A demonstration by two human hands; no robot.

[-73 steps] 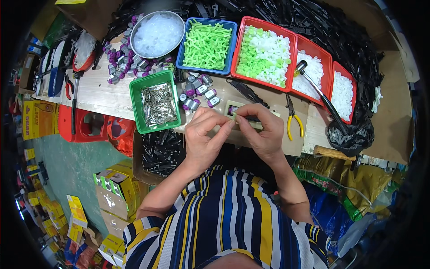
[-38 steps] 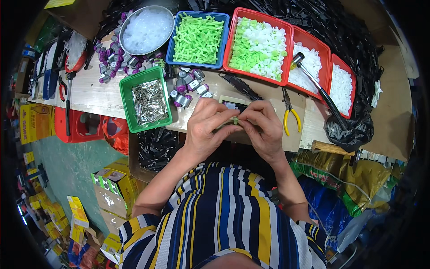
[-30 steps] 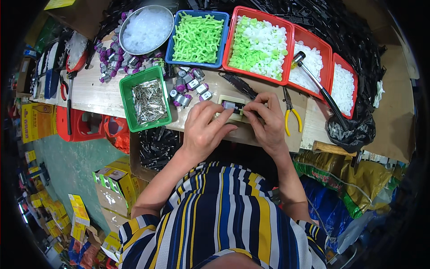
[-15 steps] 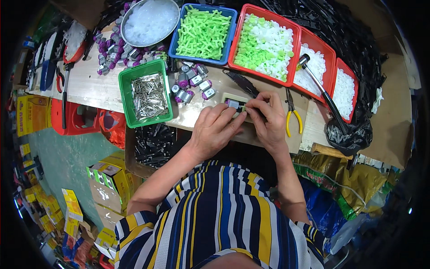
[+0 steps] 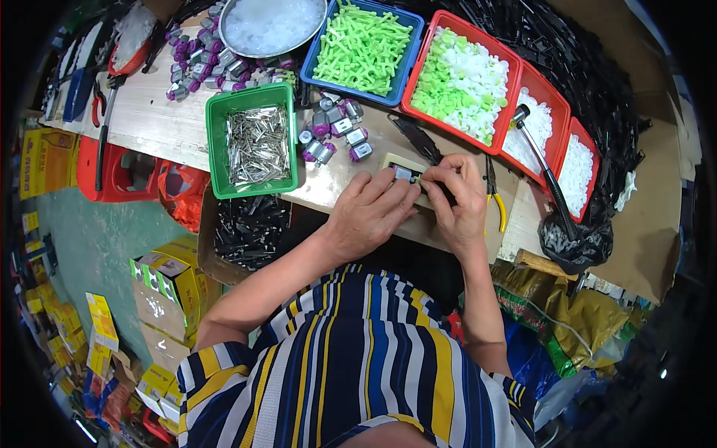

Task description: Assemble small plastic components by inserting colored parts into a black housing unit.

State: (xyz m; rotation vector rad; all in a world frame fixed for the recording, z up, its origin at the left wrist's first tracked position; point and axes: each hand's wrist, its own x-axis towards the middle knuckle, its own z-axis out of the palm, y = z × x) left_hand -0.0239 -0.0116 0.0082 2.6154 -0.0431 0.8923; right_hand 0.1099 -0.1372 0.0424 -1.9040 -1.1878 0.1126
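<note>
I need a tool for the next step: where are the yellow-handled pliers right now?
In the head view, the yellow-handled pliers lie on the wooden workbench just right of the right hand, below the red bin of green and white plastic parts.

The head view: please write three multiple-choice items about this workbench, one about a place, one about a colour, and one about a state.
1. Where does the green bin of metal clips stand?
A. to the left of both hands
B. to the right of the pliers
C. on the floor

2. What colour is the tray that holds only the bright green parts?
A. red
B. blue
C. yellow

3. What are the left hand and right hand doing?
A. hanging off the bench
B. each gripping a hammer
C. both meeting at a small part on a pale block

Answers: 1 A, as the bin sits left of the hands on the wooden bench. 2 B, as its rim is blue, while the neighbouring trays are red. 3 C, as the fingers of both hands close together over the small part at the bench's near edge.
</note>
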